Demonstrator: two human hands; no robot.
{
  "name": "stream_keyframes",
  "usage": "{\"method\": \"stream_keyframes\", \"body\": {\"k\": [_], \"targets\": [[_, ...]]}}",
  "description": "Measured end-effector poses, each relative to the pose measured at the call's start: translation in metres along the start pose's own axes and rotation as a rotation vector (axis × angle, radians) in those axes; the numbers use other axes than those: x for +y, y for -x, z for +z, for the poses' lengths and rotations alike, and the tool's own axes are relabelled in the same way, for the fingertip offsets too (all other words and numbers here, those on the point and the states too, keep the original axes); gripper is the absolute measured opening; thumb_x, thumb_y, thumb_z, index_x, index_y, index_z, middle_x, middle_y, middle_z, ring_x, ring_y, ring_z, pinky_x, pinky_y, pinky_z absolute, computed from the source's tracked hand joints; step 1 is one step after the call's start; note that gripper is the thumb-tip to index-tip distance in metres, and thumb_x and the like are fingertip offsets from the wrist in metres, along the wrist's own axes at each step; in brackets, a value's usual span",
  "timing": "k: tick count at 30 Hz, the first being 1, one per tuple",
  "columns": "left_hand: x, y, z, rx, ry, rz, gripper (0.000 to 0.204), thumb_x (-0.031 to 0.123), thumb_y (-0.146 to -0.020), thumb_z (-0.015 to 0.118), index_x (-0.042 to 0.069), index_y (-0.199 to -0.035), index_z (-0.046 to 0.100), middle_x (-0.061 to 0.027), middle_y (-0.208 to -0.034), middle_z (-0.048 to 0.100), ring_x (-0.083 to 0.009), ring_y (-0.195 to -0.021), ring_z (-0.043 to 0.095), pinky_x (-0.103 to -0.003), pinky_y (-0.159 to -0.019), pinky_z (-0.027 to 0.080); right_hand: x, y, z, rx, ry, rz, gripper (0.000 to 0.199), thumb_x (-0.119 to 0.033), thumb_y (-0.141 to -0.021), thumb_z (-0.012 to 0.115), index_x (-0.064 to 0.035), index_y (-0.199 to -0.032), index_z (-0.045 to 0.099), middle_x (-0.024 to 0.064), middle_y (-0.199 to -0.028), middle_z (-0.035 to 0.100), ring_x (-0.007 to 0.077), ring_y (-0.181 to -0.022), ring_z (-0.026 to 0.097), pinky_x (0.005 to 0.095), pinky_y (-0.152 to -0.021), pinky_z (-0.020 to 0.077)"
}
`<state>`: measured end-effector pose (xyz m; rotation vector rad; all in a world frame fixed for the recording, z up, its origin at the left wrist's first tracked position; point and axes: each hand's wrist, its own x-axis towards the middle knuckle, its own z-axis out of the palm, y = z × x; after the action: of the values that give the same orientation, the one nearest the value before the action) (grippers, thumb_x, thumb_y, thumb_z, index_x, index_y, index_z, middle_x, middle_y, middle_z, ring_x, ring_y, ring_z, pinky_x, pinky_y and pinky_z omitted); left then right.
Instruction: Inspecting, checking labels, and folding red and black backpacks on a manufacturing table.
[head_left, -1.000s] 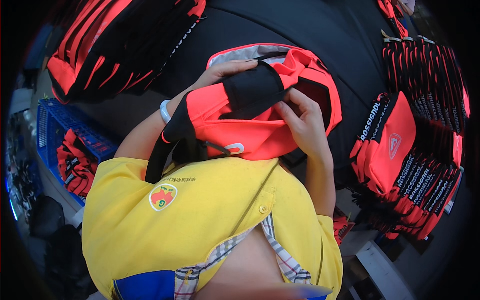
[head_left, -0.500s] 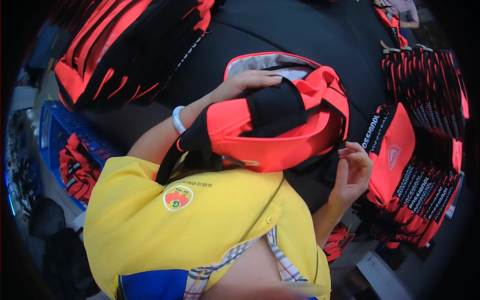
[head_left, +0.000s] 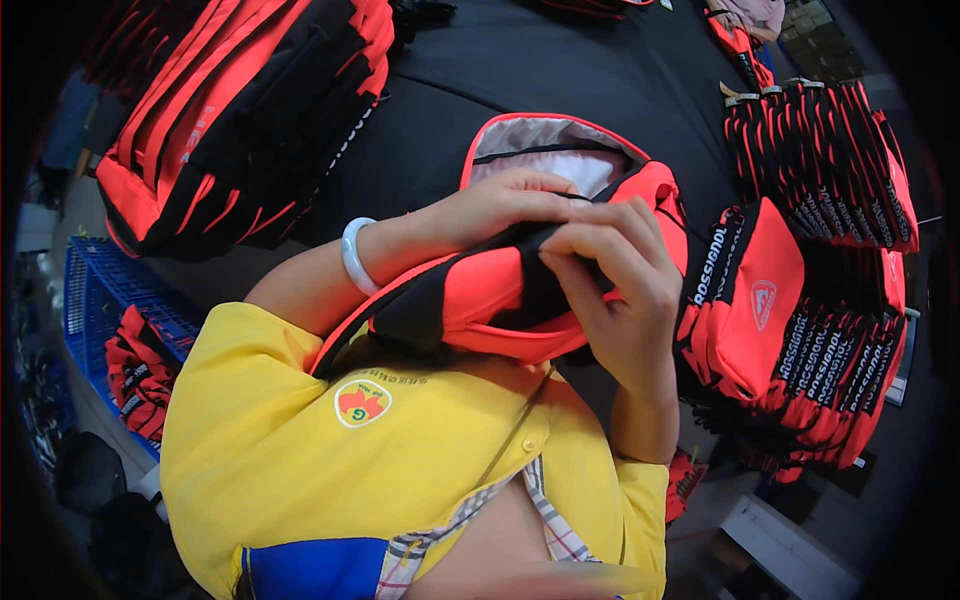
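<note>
A bright coral-red and black bag [head_left: 488,288] lies against my front, its flap raised to show a pale grey lining [head_left: 560,160]. My left hand [head_left: 520,203], with a pale bangle on the wrist, reaches over the bag and pinches the edge of its black fabric. Close beside it, my right hand [head_left: 622,265] has its thumb and fingers pressed together on the same black part. The two hands nearly touch at the fingertips. Beneath the right hand, part of the bag's opening is hidden.
Stacked red and black bags [head_left: 240,120] stand at the far left. More piles [head_left: 815,165] rise on the right, with a loose red pouch [head_left: 765,300] on the nearer one. A blue crate [head_left: 90,290] holds red pieces. Another person's sleeve [head_left: 757,15] shows at the far right.
My right hand has moved left and up from beside the bag onto its black fabric. My left fingers have curled from lying flat into a pinch. The flap's lining shows more.
</note>
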<state>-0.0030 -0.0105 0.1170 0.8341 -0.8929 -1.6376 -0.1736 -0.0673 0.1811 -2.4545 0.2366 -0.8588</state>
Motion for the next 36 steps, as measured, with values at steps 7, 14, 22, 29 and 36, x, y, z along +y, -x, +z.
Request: {"method": "stream_keyframes", "body": {"k": [7, 14, 22, 29, 36], "targets": [[0.001, -0.004, -0.011, 0.116, -0.161, 0.172, 0.015, 0.016, -0.092, 0.062, 0.006, -0.098, 0.054, 0.0036, -0.093, 0.052, -0.0026, -0.086, 0.049, -0.019, -0.074, 0.041, -0.014, 0.028, -0.001, 0.514, -0.254, 0.094, 0.012, -0.012, -0.095, 0.050, -0.0060, -0.087, 0.044, 0.0057, -0.083, 0.044, 0.0147, -0.073, 0.043, 0.0256, -0.062, 0.0357], [0.022, 0.035, -0.029, 0.240, -0.614, 0.466, 0.006, 0.010, -0.088, 0.066, 0.005, -0.090, 0.064, -0.0028, -0.081, 0.065, -0.0085, -0.072, 0.060, -0.022, -0.063, 0.046, 0.001, 0.169, 0.019, 0.033, -1.107, 0.802, 0.053, -0.046, -0.096, 0.049, 0.0051, -0.105, 0.057, 0.0178, -0.101, 0.063, 0.0257, -0.095, 0.062, 0.0365, -0.086, 0.0481], [0.068, 0.039, -0.024, 0.021, -1.141, 0.393, 0.022, 0.006, -0.078, 0.070, 0.002, -0.099, 0.064, -0.0070, -0.085, 0.068, -0.0203, -0.080, 0.066, -0.027, -0.073, 0.051, 0.071, 0.358, 0.101, -0.348, 0.029, 1.507, 0.043, -0.037, -0.093, 0.052, 0.0009, -0.113, 0.058, 0.0223, -0.098, 0.064, 0.0357, -0.095, 0.062, 0.0360, -0.084, 0.0476], [0.076, 0.045, -0.014, -0.071, -1.624, 0.500, 0.018, 0.011, -0.075, 0.072, 0.007, -0.090, 0.063, -0.0048, -0.080, 0.064, -0.0232, -0.075, 0.063, -0.032, -0.064, 0.051, 0.039, 0.338, 0.030, -0.326, -0.333, 1.241, 0.019, -0.012, -0.086, 0.057, 0.0038, -0.097, 0.058, 0.0137, -0.082, 0.063, 0.0198, -0.079, 0.061, 0.0344, -0.072, 0.0470], [0.070, 0.045, -0.002, -0.026, -1.713, 0.570, 0.013, 0.009, -0.076, 0.070, 0.008, -0.085, 0.061, -0.0030, -0.076, 0.061, -0.0224, -0.075, 0.062, -0.032, -0.061, 0.051, 0.005, 0.175, -0.097, 0.239, -0.021, 0.883, 0.021, 0.000, -0.089, 0.041, 0.0002, -0.105, 0.054, 0.0055, -0.092, 0.054, 0.0123, -0.082, 0.048, 0.0247, -0.078, 0.0404]]}}
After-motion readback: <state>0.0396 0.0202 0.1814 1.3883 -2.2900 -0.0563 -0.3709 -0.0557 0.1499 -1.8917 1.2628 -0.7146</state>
